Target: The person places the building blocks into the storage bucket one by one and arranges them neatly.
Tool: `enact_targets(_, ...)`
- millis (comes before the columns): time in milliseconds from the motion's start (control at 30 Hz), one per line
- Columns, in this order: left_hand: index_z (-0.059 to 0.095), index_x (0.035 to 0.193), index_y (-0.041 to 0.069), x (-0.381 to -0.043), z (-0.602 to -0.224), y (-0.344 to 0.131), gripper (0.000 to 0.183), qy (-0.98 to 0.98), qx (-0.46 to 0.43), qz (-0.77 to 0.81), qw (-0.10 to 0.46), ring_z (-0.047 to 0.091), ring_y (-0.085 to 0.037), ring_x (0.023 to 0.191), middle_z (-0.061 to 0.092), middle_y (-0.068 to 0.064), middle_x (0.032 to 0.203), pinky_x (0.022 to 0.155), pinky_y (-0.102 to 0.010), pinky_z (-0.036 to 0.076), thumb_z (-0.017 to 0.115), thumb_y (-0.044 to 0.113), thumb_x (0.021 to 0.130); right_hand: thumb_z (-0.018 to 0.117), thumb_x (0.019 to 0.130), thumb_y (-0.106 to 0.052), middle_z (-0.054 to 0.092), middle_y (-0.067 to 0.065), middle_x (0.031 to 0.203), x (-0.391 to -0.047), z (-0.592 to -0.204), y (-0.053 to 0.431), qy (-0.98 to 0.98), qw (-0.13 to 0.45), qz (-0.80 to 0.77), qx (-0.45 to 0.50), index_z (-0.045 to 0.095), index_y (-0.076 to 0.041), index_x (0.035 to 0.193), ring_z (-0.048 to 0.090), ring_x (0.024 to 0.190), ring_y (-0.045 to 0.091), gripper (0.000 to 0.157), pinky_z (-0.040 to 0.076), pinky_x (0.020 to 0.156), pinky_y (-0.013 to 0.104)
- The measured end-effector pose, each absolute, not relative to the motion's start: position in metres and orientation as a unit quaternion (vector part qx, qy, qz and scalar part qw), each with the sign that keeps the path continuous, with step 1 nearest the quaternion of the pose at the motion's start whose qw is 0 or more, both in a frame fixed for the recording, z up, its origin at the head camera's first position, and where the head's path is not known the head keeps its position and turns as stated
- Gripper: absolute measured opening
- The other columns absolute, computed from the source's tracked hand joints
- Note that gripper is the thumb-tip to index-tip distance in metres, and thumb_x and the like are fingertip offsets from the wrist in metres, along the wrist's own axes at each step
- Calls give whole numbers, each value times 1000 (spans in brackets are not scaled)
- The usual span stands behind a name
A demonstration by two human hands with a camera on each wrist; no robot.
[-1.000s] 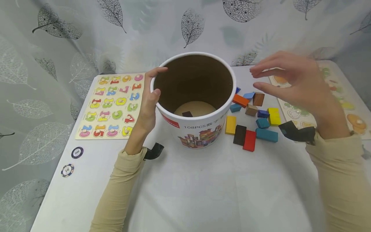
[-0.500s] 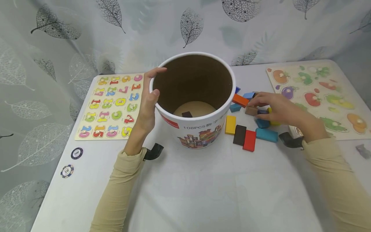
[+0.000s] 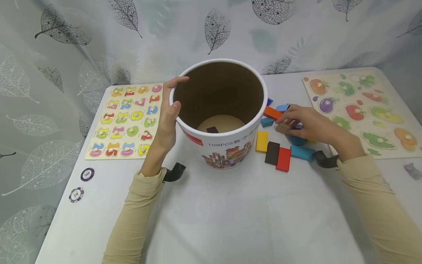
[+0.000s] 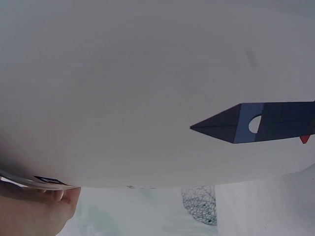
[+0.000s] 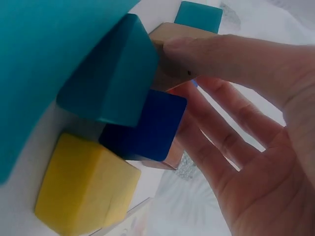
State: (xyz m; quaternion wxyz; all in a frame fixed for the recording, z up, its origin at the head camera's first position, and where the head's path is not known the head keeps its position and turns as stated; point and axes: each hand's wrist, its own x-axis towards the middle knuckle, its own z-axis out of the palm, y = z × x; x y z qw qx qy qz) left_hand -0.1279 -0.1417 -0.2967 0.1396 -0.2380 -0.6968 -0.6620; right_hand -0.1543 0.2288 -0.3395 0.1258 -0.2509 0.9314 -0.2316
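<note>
My left hand (image 3: pixel 167 126) grips the rim of a big white bucket (image 3: pixel 227 141) at its left side, thumb and index finger over the edge. The left wrist view is mostly filled by the bucket's white wall (image 4: pixel 123 108). Beyond the bucket's right side, my right hand (image 3: pixel 311 123) pinches a plain wooden toy block (image 3: pixel 282 128) low among the scattered blocks. In the right wrist view the thumb presses on that block's near face, while fingers reach behind it. Beside it are a blue block (image 5: pixel 152 125), a teal block (image 5: pixel 115 78) and a yellow block (image 5: pixel 81 187).
Inside the bucket lies a dark block (image 3: pixel 212 129). Yellow, dark brown (image 3: pixel 272 153), red (image 3: pixel 283 159) and orange blocks lie right of it. A number puzzle board (image 3: pixel 128 123) is at left, a vegetable board (image 3: pixel 359 99) at right. Two chips (image 3: pixel 87 174) lie at left.
My right hand has come down from the air onto the blocks, and the wooden block has shifted slightly left with it. The left hand and bucket stay put.
</note>
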Motion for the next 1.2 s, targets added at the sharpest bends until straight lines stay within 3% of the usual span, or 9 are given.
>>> enact_targets(500,40,139,8,-128,-296,-142,89,-698,-238,-661,141,41,-28,128,45,-13,138,108,-47,34,53,74,79,81,75,-1,60,10,114,-158,-343,224,937,124,-203,-257,68,-9,114,54,108,27,41,53,91,50)
enact_targets(667,40,139,9,-129,-296,-143,89,-696,-240,-662,142,40,-29,128,45,-14,138,108,-48,33,53,74,79,82,76,-5,65,8,112,-156,-342,227,932,105,-237,-252,64,-9,114,58,107,26,42,52,93,51)
enact_targets(733,40,139,8,-128,-296,-143,90,-698,-239,-660,143,40,-28,128,45,-14,138,108,-47,32,53,74,79,82,76,-6,66,7,111,-154,-338,228,933,83,-245,-251,63,-10,114,62,104,26,43,53,91,46)
enact_targets(833,40,139,8,-128,-296,-142,91,-701,-237,-658,142,40,-27,128,45,-13,138,108,-47,33,52,75,78,82,75,-4,67,6,111,-151,-325,231,931,38,-261,-253,63,-11,116,65,99,23,46,53,87,22)
enact_targets(967,40,139,8,-128,-296,-142,92,-703,-235,-656,145,40,-27,128,45,-13,138,108,-47,33,52,76,78,84,72,-1,65,-3,114,-147,-298,231,920,-49,-286,-264,65,-12,119,61,100,1,52,37,84,-1)
enact_targets(1100,40,139,8,-128,-296,-142,92,-703,-235,-655,147,41,-28,128,44,-15,139,108,-48,32,51,76,78,83,67,9,63,-14,114,-142,-265,222,885,-135,-346,-280,66,-5,121,55,103,-9,58,41,92,5)
enact_targets(1200,40,139,8,-128,-297,-142,92,-702,-234,-657,145,41,-30,128,44,-16,139,108,-50,32,52,77,78,81,66,14,64,-12,115,-141,-243,208,844,-177,-399,-311,65,2,120,59,108,4,58,46,96,13)
